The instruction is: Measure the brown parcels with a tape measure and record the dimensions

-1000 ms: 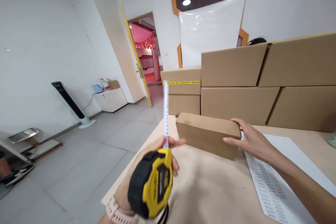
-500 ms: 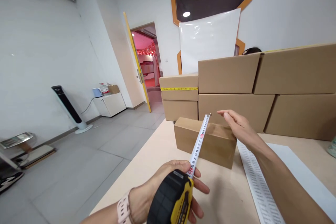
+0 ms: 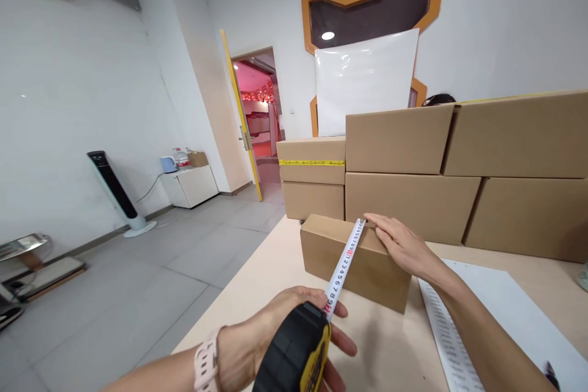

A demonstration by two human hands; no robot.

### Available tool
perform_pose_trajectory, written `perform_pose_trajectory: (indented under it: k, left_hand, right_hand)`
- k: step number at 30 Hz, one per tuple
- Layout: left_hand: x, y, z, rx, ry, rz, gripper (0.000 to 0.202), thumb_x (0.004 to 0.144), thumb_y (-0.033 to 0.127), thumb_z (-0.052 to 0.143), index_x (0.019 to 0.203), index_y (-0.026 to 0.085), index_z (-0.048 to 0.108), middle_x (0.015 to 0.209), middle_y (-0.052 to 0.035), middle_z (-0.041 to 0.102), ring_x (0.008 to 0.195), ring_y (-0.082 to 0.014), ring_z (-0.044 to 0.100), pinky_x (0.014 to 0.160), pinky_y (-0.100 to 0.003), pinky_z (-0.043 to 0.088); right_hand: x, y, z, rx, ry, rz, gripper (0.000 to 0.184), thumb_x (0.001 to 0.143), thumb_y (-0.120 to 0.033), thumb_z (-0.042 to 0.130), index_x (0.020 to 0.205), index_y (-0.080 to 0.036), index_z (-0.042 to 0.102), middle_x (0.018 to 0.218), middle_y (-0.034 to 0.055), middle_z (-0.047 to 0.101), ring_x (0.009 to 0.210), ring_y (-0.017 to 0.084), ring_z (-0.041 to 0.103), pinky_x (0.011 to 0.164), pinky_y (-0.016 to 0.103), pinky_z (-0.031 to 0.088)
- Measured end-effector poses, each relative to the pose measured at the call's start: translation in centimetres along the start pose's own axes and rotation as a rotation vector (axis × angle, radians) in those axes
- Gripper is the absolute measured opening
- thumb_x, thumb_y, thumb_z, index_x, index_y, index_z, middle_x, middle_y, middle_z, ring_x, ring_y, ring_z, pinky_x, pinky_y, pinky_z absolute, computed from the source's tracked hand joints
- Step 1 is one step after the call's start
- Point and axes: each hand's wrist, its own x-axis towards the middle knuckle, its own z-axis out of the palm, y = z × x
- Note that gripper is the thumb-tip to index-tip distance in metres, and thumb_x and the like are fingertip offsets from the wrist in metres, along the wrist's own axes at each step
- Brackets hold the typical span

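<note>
My left hand (image 3: pixel 280 324) is wrapped around a black and yellow tape measure (image 3: pixel 294 349), thumb near where the blade comes out. The white blade (image 3: pixel 342 266) slants up and away, its far end over the top of a small brown cardboard box (image 3: pixel 349 275). My right hand (image 3: pixel 402 244) rests along the box's top right part, fingers stretched out, fingertips at the blade's hooked end. Whether they press on the hook I cannot tell. The box lies lengthwise on the pale table (image 3: pixel 257 282).
Larger cardboard boxes (image 3: pixel 408 202) are stacked behind the small one, one with yellow tape. Printed sheets (image 3: pixel 487 294) and a pen (image 3: pixel 551 373) lie at right. Part of a person's head (image 3: pixel 438 99) shows above the stack. The table's left edge drops to the grey floor.
My right hand has moved left and down onto the box top, reaching the tape's end. The blade's end has come down to the box. The view has shifted slightly.
</note>
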Motion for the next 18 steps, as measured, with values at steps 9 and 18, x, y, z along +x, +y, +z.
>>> perform_pose_trajectory:
  k: [9,18]
  left_hand:
    - [-0.3,0.1,-0.4,0.009,-0.061,-0.005,0.032,0.083,0.045,0.053,0.1,0.02,0.063,0.077,-0.0136,0.074,0.049,-0.0253,0.066,0.052,-0.035,0.044]
    - [-0.9,-0.2,0.4,-0.03,-0.109,-0.005,0.032,0.084,0.046,0.048,0.097,0.021,0.064,0.073,-0.0113,0.073,0.051,-0.0209,0.06,0.06,-0.032,0.039]
  right_hand:
    - [-0.2,-1.4,-0.6,-0.083,-0.062,0.034,0.047,0.092,-0.025,0.031,0.128,-0.028,0.061,0.131,0.0019,0.063,0.119,0.026,0.055,0.095,0.046,0.047]
    - [-0.1,-1.3,-0.5,-0.107,-0.079,0.019,0.044,0.093,-0.025,0.03,0.124,-0.028,0.061,0.123,0.003,0.066,0.109,0.025,0.06,0.092,0.044,0.046]
